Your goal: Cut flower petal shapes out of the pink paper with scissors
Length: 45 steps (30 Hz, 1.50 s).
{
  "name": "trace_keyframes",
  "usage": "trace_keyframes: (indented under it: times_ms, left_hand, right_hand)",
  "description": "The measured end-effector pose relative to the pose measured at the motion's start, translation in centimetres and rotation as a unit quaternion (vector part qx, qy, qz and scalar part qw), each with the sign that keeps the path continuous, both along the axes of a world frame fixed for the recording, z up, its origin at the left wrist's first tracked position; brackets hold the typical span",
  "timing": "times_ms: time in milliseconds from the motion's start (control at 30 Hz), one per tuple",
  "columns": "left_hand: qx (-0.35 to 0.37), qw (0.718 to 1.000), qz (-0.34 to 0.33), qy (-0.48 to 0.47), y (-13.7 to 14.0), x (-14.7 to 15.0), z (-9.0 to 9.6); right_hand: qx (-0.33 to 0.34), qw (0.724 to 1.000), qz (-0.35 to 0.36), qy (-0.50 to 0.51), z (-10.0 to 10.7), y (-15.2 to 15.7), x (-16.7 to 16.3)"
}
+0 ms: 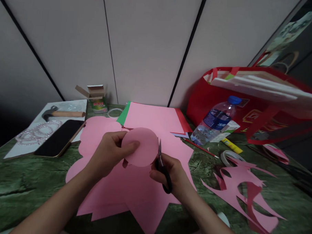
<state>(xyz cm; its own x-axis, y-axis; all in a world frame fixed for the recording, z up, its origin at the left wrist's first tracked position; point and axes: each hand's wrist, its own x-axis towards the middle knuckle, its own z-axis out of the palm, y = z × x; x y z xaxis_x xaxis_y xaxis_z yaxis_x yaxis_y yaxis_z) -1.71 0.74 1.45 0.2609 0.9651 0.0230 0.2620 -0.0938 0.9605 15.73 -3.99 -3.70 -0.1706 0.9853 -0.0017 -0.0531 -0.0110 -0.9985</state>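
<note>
My left hand (112, 152) pinches a pink paper circle (141, 147) at its left side, thumb on top and fingers beneath. Black-handled scissors (166, 176) are in my right hand (172, 174), their blades pointing up and away at the circle's right edge. The blades look nearly together; whether paper lies between them I cannot make out. Below both hands lie large pink paper sheets (142, 192) with pointed corners. Rounded pink paper pieces (98, 128) rest at the left, partly hidden by my left forearm.
Pink paper offcuts (245, 193) and a tape roll (231, 158) lie right. A water bottle (215, 119) leans by a red bag (249, 107). Coloured sheets (153, 115) sit at the back. A phone (59, 138), hammer (68, 114) and opened small box (98, 104) stay left.
</note>
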Motion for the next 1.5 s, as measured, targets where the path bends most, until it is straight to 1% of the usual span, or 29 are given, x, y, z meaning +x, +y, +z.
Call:
trace_keyframes:
  times_ms: [133,500,733,800,900,1067,1167,1233,1300,1433,1500]
  left_hand:
    - [-0.008,1.0,-0.011,0.002,0.0,-0.1,-0.1]
    - [-0.011,1.0,-0.014,-0.003,0.1,-0.1,-0.1]
    - [-0.011,1.0,-0.017,-0.004,0.1,-0.1,0.0]
    - [-0.011,1.0,-0.015,0.0,0.1,0.0,-0.1]
    - [-0.016,1.0,-0.011,0.003,0.1,0.1,-0.2]
    - [-0.019,1.0,-0.022,0.011,0.1,0.2,-0.1]
    - [-0.002,0.998,-0.047,0.037,0.0,0.3,-0.2]
    - [-0.001,0.997,-0.061,0.047,-0.1,0.4,-0.4]
    - [-0.008,0.997,-0.059,0.041,-0.2,0.6,-0.6]
    - [-0.002,1.0,0.001,0.021,-0.6,1.3,-0.7]
    - [-0.005,1.0,0.016,0.001,-0.7,1.5,-0.7]
  right_hand:
    - [0.002,1.0,0.001,0.0,0.1,0.0,0.0]
    - [0.008,1.0,0.003,0.001,0.2,-0.1,0.0]
    - [-0.045,0.998,-0.026,-0.016,0.6,-0.1,-0.5]
    - [-0.046,0.998,-0.045,-0.009,0.7,-0.1,-0.6]
    - [-0.027,0.995,-0.095,0.02,0.6,0.0,-0.5]
    - [0.036,0.98,-0.19,0.043,0.6,0.2,-0.2]
    - [0.063,0.972,-0.222,0.039,0.7,0.1,-0.1]
    - [0.065,0.973,-0.221,0.033,0.7,0.0,-0.1]
    - [0.054,0.977,-0.205,0.033,0.8,-0.1,-0.1]
    - [0.029,0.984,-0.174,0.032,1.0,-0.1,-0.3]
    - [0.025,0.986,-0.163,0.023,1.1,-0.1,-0.4]
